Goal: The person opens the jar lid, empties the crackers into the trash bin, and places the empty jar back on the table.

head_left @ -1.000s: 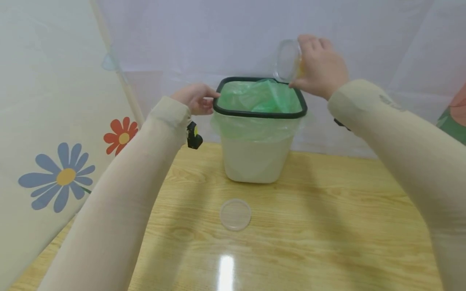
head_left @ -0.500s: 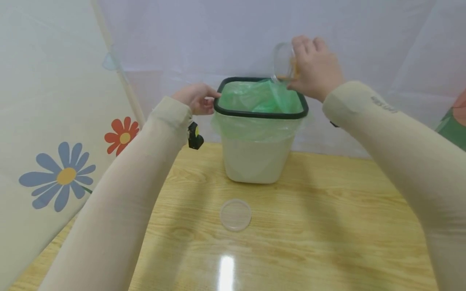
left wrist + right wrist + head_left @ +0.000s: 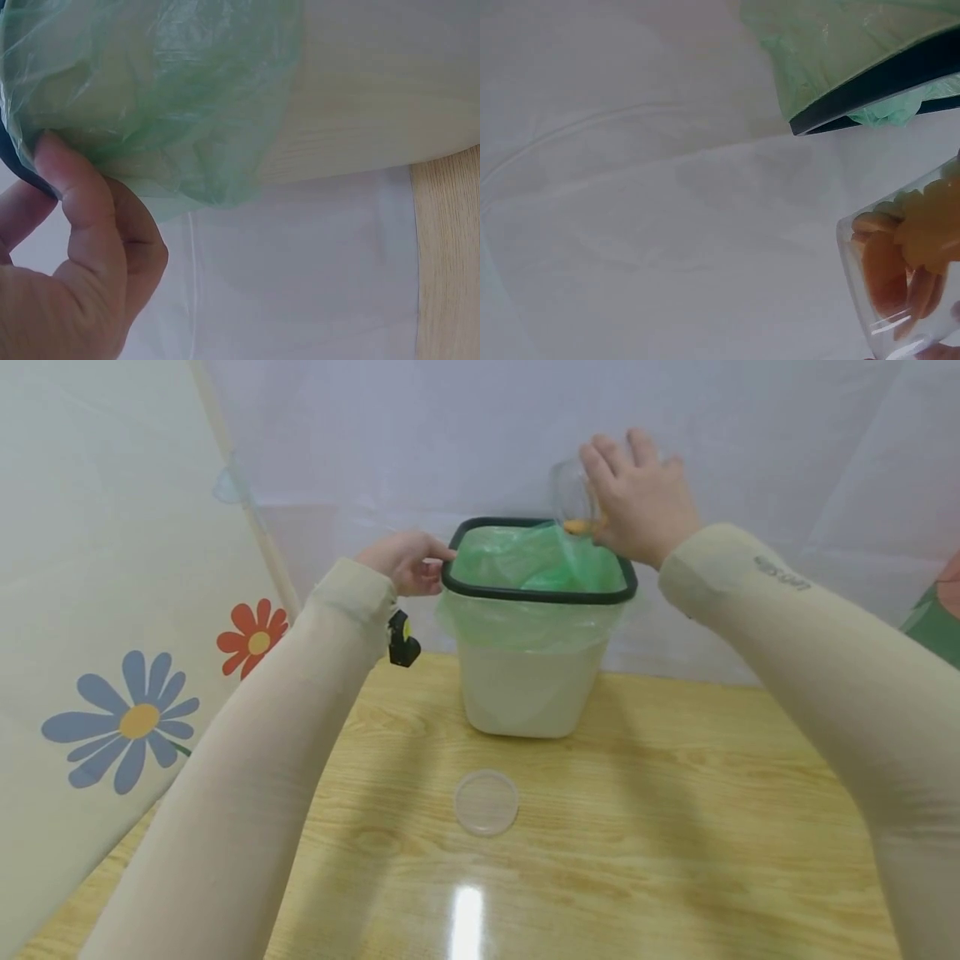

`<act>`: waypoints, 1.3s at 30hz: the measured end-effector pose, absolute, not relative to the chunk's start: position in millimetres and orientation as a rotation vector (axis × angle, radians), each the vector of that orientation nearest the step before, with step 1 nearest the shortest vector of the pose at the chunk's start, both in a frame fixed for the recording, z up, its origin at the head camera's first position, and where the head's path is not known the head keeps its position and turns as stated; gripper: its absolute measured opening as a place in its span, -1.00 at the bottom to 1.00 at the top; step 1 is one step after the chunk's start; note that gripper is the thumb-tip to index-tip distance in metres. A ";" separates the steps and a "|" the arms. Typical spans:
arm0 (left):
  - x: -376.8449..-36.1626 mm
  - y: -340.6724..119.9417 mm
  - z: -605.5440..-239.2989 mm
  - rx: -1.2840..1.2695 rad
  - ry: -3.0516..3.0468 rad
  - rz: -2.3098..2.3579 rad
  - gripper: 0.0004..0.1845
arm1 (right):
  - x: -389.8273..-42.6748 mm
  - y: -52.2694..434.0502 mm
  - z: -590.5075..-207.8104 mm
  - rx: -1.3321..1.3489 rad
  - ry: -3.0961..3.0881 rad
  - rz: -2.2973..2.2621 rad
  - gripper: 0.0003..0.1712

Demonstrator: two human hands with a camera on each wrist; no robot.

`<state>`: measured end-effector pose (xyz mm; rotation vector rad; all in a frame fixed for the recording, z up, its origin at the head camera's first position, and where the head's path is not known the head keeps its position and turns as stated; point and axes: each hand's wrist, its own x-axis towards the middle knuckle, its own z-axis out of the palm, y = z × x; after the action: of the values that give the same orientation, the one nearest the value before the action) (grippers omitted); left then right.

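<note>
Right hand point(image 3: 645, 502) grips a clear container point(image 3: 566, 492) and holds it tilted on its side above the far right part of the bin point(image 3: 528, 693). From my remote seat I see the back of that hand, its fingers spread over the container, while in the right wrist view little more than bits of skin show at the lower edge. Orange pieces point(image 3: 926, 240) lie bunched inside the clear wall; on my head feed some sit along the container's low side. I can make out a gap between the container and the bin's rim in the right wrist view.

On the other side, I have the left hand point(image 3: 405, 564) pinching the dark rim point(image 3: 536, 597) at the bin's left edge, with one digit pressed on the green liner point(image 3: 491, 564). This thin bag lines the inside and folds down over the outside of the pale bin, which stands upright on the wood-grained tabletop point(image 3: 675, 843). Nearer to me, a clear round disc point(image 3: 486, 803) lies flat on the tabletop, apart from the bin. Behind everything hangs a white backdrop point(image 3: 412, 435); to the left I see a blue flower point(image 3: 138, 721) and a red flower point(image 3: 257, 642).
</note>
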<state>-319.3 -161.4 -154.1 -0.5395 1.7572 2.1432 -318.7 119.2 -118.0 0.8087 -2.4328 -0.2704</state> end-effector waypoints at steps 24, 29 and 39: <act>-317.7 -159.1 -155.6 -0.523 1.821 2.120 -0.80 | -317.0 117.5 -118.7 0.904 -2.401 -0.308 0.00; -317.6 -159.4 -155.0 -0.532 1.822 2.118 -0.76 | -318.3 117.8 -119.3 0.915 -2.389 -0.302 0.03; -318.6 -160.7 -155.1 -0.544 1.825 2.107 -0.84 | -317.8 114.4 -120.4 0.873 -2.409 -0.241 0.00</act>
<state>-318.6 -160.7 -155.1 -0.5439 1.8247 2.1071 -317.8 114.4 -120.4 0.8730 -2.4086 -0.2414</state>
